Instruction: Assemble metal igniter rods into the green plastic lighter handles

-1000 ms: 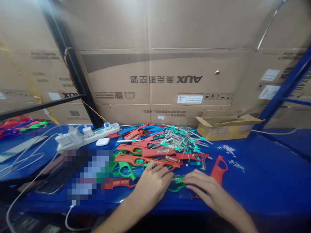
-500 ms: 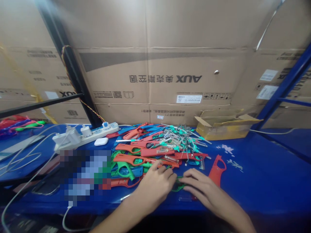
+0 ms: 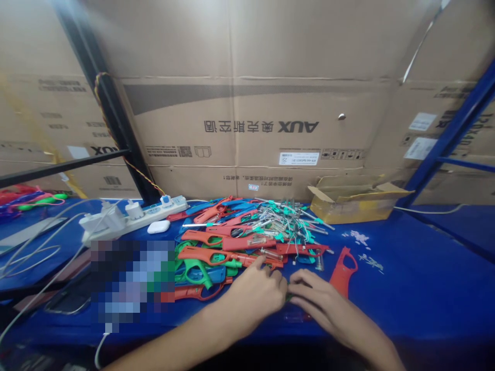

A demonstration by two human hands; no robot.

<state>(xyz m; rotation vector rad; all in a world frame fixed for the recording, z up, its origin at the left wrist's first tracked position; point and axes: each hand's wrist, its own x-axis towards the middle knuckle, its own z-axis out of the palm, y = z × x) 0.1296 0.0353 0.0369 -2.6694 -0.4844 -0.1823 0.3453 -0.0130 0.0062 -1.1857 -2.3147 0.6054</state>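
Observation:
Side by side near the table's front edge, my left hand (image 3: pixel 263 287) and my right hand (image 3: pixel 317 292) are closed on a green lighter casing (image 3: pixel 290 297). Only a sliver of it shows between my fingers. Just beyond my left hand lies a heap of orange-red lighter casings (image 3: pixel 203 254), with green casings (image 3: pixel 198 271) and blue ones among them. A lone red casing (image 3: pixel 341 273) rests behind my right hand. Below my fingers is a clear plastic piece (image 3: pixel 294 315). Metal lighter rods with wires and teal parts (image 3: pixel 284 221) are piled farther back.
An open cardboard box (image 3: pixel 356 208) stands at the back right, with small pale pieces (image 3: pixel 358 238) scattered before it. A white power strip (image 3: pixel 154 210), a white earbud case (image 3: pixel 158 226) and cables lie left. Cardboard panels (image 3: pixel 255 103) wall the back.
My left hand has shifted slightly right, closer to my right hand. The green casing is now almost hidden by my fingers. The whole view has slid a little.

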